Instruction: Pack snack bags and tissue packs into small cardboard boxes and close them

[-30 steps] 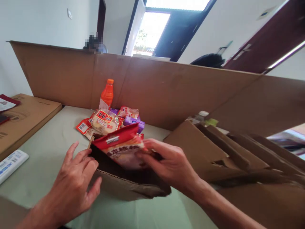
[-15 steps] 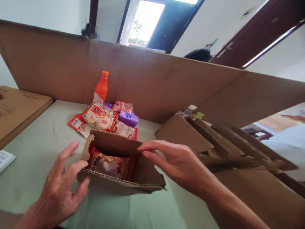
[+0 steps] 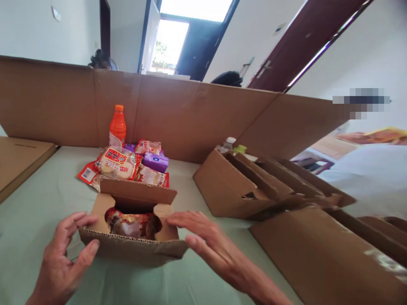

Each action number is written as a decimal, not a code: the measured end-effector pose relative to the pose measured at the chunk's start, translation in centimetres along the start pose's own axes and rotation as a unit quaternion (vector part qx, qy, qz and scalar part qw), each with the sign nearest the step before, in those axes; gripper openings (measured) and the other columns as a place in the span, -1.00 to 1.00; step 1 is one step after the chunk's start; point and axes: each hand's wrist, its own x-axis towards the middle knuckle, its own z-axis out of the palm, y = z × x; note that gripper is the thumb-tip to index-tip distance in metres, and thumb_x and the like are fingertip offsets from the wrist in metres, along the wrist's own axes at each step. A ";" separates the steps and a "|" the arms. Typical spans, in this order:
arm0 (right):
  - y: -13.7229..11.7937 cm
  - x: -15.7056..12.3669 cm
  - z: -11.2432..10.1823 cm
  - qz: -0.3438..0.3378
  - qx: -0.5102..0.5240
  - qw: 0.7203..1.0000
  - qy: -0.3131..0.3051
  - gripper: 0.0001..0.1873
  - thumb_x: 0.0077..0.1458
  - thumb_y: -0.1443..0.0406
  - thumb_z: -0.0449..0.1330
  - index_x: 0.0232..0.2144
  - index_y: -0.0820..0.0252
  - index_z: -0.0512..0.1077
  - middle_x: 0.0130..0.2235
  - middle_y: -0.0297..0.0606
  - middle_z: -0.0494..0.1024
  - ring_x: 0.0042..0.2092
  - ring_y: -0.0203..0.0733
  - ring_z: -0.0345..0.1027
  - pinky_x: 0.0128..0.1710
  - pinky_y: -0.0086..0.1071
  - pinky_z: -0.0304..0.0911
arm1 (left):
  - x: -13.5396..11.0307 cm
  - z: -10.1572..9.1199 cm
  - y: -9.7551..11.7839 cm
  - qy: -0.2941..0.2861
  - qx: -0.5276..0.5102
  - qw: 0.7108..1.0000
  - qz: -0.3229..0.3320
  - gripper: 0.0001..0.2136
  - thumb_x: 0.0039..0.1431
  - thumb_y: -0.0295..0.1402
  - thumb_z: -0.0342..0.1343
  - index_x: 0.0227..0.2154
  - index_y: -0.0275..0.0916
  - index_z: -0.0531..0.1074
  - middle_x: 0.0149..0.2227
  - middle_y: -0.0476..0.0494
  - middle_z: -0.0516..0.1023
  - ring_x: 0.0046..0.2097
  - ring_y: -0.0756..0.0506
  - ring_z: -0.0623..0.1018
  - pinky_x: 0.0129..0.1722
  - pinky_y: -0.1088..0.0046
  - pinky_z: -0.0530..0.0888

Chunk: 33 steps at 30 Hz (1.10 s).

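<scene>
A small cardboard box (image 3: 133, 253) stands on the pale green cloth in front of me. Its two side flaps are folded inward, while the back flap (image 3: 137, 192) stands up. Between the side flaps shows a red-and-clear snack packet (image 3: 132, 224) lying inside. My left hand (image 3: 65, 254) is at the box's left end, thumb and fingers apart, fingertips close to the left flap (image 3: 100, 212). With fingers stretched out, my right hand (image 3: 206, 243) rests against the right flap (image 3: 167, 224). Neither hand grips anything.
Behind the box lie several snack packets (image 3: 117, 163) and purple packs (image 3: 155, 162), with an orange bottle (image 3: 118, 129) behind them. Open cardboard boxes (image 3: 219, 186) stand at the right. A cardboard wall (image 3: 178, 114) runs along the back; a flat carton (image 3: 22, 163) lies left.
Both side flaps have been folded inward over the box opening. My right hand has moved from the back edge to the right flap. The camera view has shifted to the right.
</scene>
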 end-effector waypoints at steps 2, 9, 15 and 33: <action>0.3 -0.5 0.5 -0.019 -0.036 0.999 -0.023 -0.43 0.31 -0.11 -0.03 0.03 0.07 0.54 0.08 -0.08 0.56 0.13 0.08 0.41 0.16 0.05 0.29 | 0.0 0.1 0.2 -0.007 -0.013 1.000 0.003 -0.61 0.26 -0.21 0.12 0.11 -0.11 0.26 -0.11 -0.12 0.65 -0.06 -0.12 0.64 -0.06 0.38 0.56; 1.5 -1.5 2.8 -0.054 -0.100 0.993 0.041 -0.59 0.29 0.04 0.11 0.09 0.05 0.43 0.06 -0.12 0.56 0.06 0.02 0.46 0.07 -0.02 0.37 | 0.6 1.1 0.0 0.030 0.020 0.998 -0.048 -0.66 0.24 -0.15 0.14 0.03 -0.11 0.35 -0.12 -0.14 0.62 -0.14 -0.14 0.65 -0.20 0.40 0.61; 2.2 0.9 2.8 -0.068 -0.129 0.966 0.215 -0.24 0.26 0.01 0.14 0.36 0.15 0.02 0.31 0.05 0.27 0.28 0.10 0.20 0.14 0.00 0.29 | 1.5 2.3 -0.2 0.047 0.088 0.995 0.013 -0.59 0.27 -0.20 0.09 0.15 -0.07 0.29 0.16 -0.25 0.40 0.10 -0.26 0.51 0.11 -0.01 0.49; 5.9 -2.0 6.4 -0.071 -0.008 0.994 0.076 -0.48 0.34 0.06 -0.02 0.29 -0.08 0.24 0.45 -0.25 -0.01 0.36 0.10 0.08 0.18 -0.10 0.32 | 4.0 1.6 -3.0 -0.239 -0.218 0.946 -0.036 -0.37 0.11 0.04 0.07 0.23 -0.07 0.28 0.22 -0.27 0.28 0.29 -0.41 0.27 0.29 -0.15 0.18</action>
